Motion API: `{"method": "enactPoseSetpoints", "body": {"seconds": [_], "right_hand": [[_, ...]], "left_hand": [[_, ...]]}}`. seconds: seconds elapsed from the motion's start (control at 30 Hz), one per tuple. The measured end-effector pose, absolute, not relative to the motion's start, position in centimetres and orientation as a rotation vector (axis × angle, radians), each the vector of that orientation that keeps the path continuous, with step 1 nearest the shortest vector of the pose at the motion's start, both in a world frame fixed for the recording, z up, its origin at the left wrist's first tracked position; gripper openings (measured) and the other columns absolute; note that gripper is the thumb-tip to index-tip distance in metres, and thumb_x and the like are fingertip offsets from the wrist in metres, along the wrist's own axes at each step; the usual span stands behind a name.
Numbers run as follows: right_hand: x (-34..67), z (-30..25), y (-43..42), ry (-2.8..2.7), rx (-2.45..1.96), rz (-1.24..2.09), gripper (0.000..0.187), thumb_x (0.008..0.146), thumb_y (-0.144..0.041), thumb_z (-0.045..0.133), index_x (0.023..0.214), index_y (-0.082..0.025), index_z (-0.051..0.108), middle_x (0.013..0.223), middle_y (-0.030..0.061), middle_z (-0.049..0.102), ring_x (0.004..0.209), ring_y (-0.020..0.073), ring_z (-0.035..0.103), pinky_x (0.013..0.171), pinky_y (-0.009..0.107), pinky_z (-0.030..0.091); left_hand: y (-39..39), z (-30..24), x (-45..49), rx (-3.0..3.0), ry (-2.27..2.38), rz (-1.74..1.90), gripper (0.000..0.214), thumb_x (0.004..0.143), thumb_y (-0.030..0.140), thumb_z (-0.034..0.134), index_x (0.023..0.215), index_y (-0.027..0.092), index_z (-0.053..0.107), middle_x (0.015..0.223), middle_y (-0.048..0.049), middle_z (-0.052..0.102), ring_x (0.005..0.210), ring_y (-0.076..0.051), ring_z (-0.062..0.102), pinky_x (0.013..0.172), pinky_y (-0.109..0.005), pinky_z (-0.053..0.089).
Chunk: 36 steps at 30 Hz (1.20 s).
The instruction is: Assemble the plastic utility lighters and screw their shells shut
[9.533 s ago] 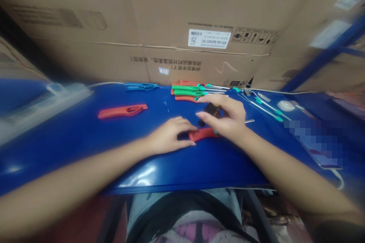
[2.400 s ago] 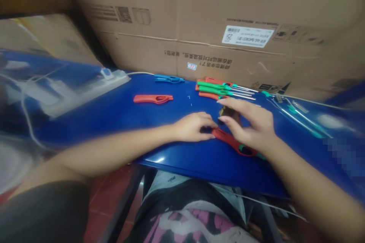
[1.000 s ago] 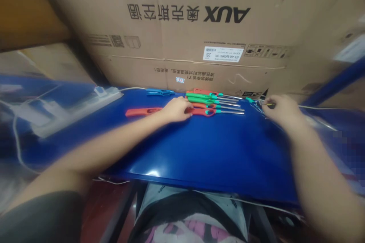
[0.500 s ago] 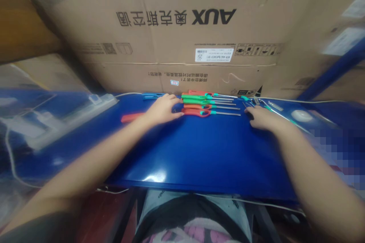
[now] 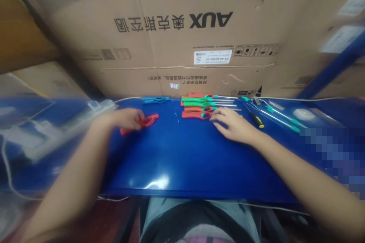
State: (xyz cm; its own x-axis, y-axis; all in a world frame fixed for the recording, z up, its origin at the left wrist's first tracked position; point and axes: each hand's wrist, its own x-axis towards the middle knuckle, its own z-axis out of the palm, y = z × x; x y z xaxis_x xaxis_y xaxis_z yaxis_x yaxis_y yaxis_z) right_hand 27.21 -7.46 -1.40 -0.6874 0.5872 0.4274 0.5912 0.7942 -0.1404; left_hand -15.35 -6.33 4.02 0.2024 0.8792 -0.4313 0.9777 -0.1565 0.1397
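Note:
My left hand (image 5: 129,119) is closed around a red lighter handle (image 5: 148,120) without a metal tube, at the left of the blue table. My right hand (image 5: 232,124) reaches over the front end of the nearest red long-necked lighter (image 5: 196,115). Its thumb is apart from the fingers, and the fingertips are by the trigger opening, hiding most of the metal tube. Behind that lighter lie an orange lighter (image 5: 196,109), several green lighters (image 5: 196,101) and another red one, side by side with tubes pointing right. A blue lighter handle (image 5: 155,100) lies at the back left.
A black and yellow screwdriver (image 5: 258,120) lies right of my right hand, near loose metal tubes (image 5: 281,119) with green ends. A white round object (image 5: 303,114) is farther right. A white power strip (image 5: 71,131) stands left. A large cardboard box (image 5: 159,53) borders the back.
My left hand has moved left from the lighter row onto the red handle. My right hand has moved left from the screwdriver, which is now in plain view, to the nearest red lighter.

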Motion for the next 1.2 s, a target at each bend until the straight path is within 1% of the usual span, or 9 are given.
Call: {"method": "enactPoseSetpoints", "body": {"seconds": [0.13, 0.27, 0.33, 0.4, 0.47, 0.53, 0.6, 0.9, 1.2], "right_hand": [[25.5, -2.0, -8.8, -2.550, -0.733, 0.081, 0.026, 0.098, -0.023, 0.052, 0.120, -0.022, 0.065, 0.119, 0.0120, 0.065, 0.111, 0.0268, 0.061, 0.094, 0.047, 0.053], [24.6, -1.2, -10.3, -2.510, -0.632, 0.254, 0.046, 0.094, -0.038, 0.063, 0.137, -0.023, 0.053, 0.130, 0.0134, 0.059, 0.120, 0.0264, 0.058, 0.102, 0.046, 0.050], [24.4, -0.6, -11.0, -2.514, -0.576, 0.345, 0.045, 0.090, -0.042, 0.069, 0.129, -0.022, 0.057, 0.125, 0.0130, 0.059, 0.116, 0.0253, 0.058, 0.100, 0.043, 0.050], [24.4, -0.1, -11.4, -2.538, -0.549, 0.377, 0.028, 0.091, -0.037, 0.067, 0.113, -0.021, 0.063, 0.118, 0.0120, 0.059, 0.108, 0.0236, 0.059, 0.094, 0.040, 0.052], [24.6, 0.1, -11.4, -2.583, -0.551, 0.359, 0.013, 0.091, -0.029, 0.063, 0.101, -0.021, 0.065, 0.114, 0.0114, 0.059, 0.101, 0.0224, 0.059, 0.088, 0.038, 0.052], [24.9, 0.1, -11.2, -2.637, -0.572, 0.340, 0.007, 0.090, -0.023, 0.061, 0.094, -0.020, 0.065, 0.111, 0.0107, 0.059, 0.096, 0.0214, 0.059, 0.085, 0.037, 0.051], [25.2, -0.1, -10.8, -2.682, -0.615, 0.343, 0.004, 0.089, -0.022, 0.062, 0.090, -0.019, 0.065, 0.108, 0.0096, 0.060, 0.092, 0.0201, 0.059, 0.082, 0.034, 0.050], [25.7, -1.1, -9.3, -2.743, -0.699, 0.412, 0.029, 0.090, -0.042, 0.069, 0.079, -0.018, 0.058, 0.095, 0.0050, 0.058, 0.080, 0.0159, 0.054, 0.071, 0.028, 0.044], [26.0, -0.6, -9.2, -2.712, -0.765, 0.272, 0.034, 0.090, -0.048, 0.068, 0.078, -0.019, 0.055, 0.091, 0.0047, 0.058, 0.081, 0.0178, 0.053, 0.068, 0.028, 0.042]], "left_hand": [[-7.9, 5.4, -13.8, 2.124, 1.560, -0.371, 0.030, 0.068, 0.036, 0.067, 0.094, 0.023, 0.071, 0.082, -0.0013, 0.071, 0.073, -0.021, 0.064, 0.061, -0.027, 0.045], [-10.2, 5.7, -8.7, 2.218, 1.172, -0.170, 0.033, 0.073, 0.031, 0.067, 0.106, 0.026, 0.071, 0.091, 0.0009, 0.072, 0.080, -0.018, 0.066, 0.071, -0.025, 0.048], [-10.9, 4.7, -5.6, 2.322, 1.036, -0.043, 0.030, 0.076, 0.027, 0.067, 0.106, 0.025, 0.071, 0.094, 0.0003, 0.072, 0.078, -0.017, 0.065, 0.071, -0.026, 0.048], [-11.3, 3.0, -3.0, 2.455, 0.938, 0.080, 0.030, 0.078, 0.025, 0.069, 0.108, 0.023, 0.070, 0.100, -0.0023, 0.070, 0.082, -0.018, 0.065, 0.073, -0.027, 0.049], [-11.5, 0.9, -1.2, 2.535, 0.868, 0.235, 0.028, 0.082, 0.027, 0.070, 0.110, 0.022, 0.070, 0.106, -0.0051, 0.069, 0.092, -0.020, 0.066, 0.081, -0.029, 0.050], [-11.5, -0.9, -0.2, 2.545, 0.839, 0.411, 0.030, 0.088, 0.032, 0.068, 0.115, 0.020, 0.068, 0.113, -0.0076, 0.067, 0.104, -0.023, 0.065, 0.092, -0.033, 0.049], [-11.4, -2.2, 0.2, 2.539, 0.860, 0.511, 0.031, 0.090, 0.033, 0.066, 0.119, 0.020, 0.067, 0.114, -0.0085, 0.067, 0.106, -0.024, 0.063, 0.095, -0.035, 0.049], [-10.3, -3.4, -1.2, 2.565, 0.887, 0.628, 0.040, 0.091, 0.035, 0.066, 0.126, 0.019, 0.062, 0.118, -0.0094, 0.066, 0.108, -0.024, 0.061, 0.098, -0.038, 0.049], [-10.1, -3.2, -1.0, 2.499, 0.932, 0.647, 0.031, 0.090, 0.036, 0.067, 0.118, 0.021, 0.066, 0.113, -0.0084, 0.068, 0.104, -0.023, 0.063, 0.094, -0.037, 0.049]]}}
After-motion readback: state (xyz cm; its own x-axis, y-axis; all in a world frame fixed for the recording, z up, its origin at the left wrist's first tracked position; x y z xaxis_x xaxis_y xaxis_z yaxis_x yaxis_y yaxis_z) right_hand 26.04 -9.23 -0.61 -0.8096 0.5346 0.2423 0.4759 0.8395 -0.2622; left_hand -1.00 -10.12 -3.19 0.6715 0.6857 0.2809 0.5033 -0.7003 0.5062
